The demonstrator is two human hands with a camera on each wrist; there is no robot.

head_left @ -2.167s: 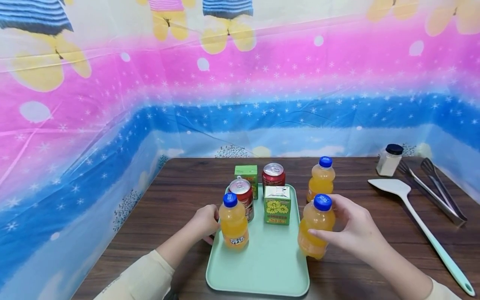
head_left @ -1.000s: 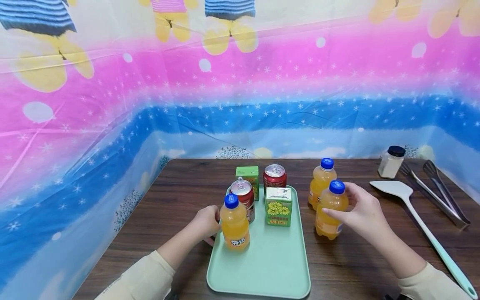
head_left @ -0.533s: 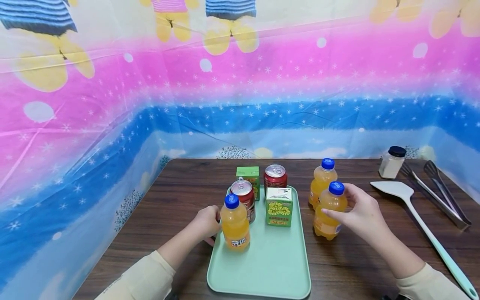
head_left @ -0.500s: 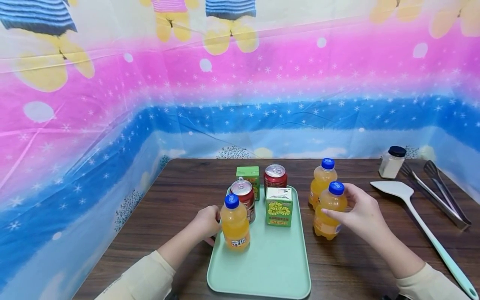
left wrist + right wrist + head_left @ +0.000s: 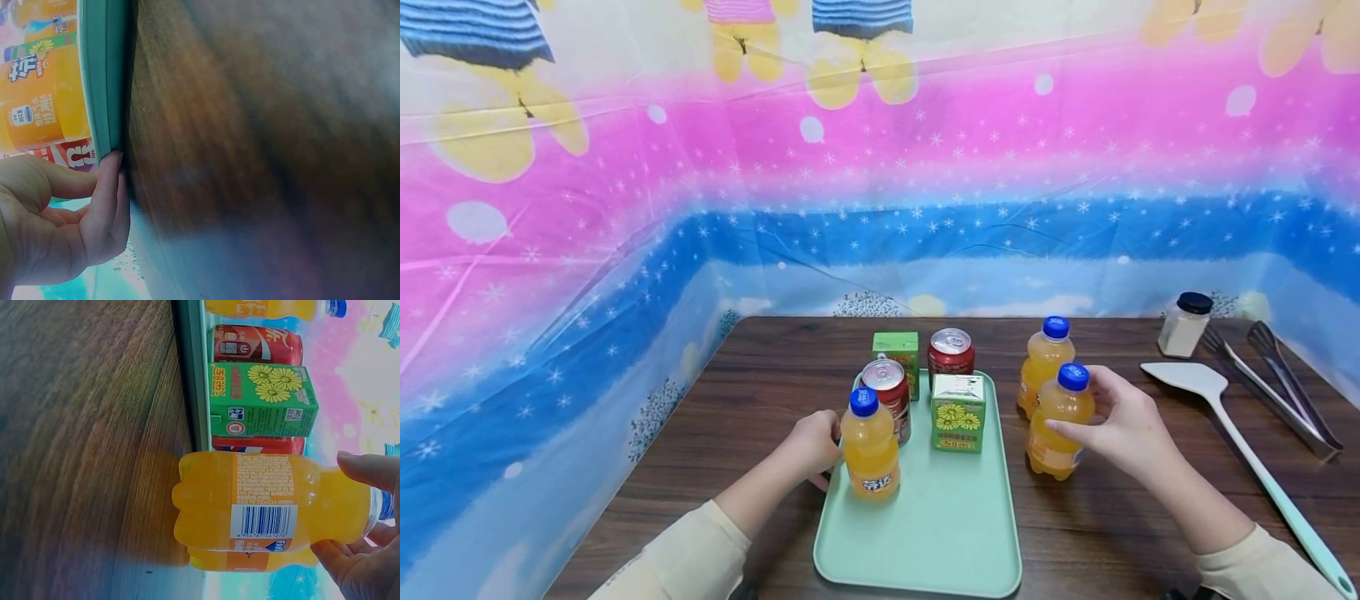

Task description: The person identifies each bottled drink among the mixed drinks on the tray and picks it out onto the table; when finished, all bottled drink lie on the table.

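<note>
My left hand pinches the left rim of a pale green tray, thumb and fingertips at the edge in the left wrist view. On the tray stand an orange soda bottle with a blue cap, a red can behind it and a green drink carton. A second carton and another red can are at its far end. My right hand grips an orange soda bottle round its upper part, upright beside the tray's right edge. Close behind it is a third bottle.
To the right lie a white turner with a mint handle and metal tongs. A black-lidded jar of white contents stands at the back right. A patterned cloth hangs around the dark wood table.
Since the oldest frame, my right hand has carried its bottle rightward and back, from over the tray's right edge to beside the third bottle. Over the last half second both hands stay almost still.
</note>
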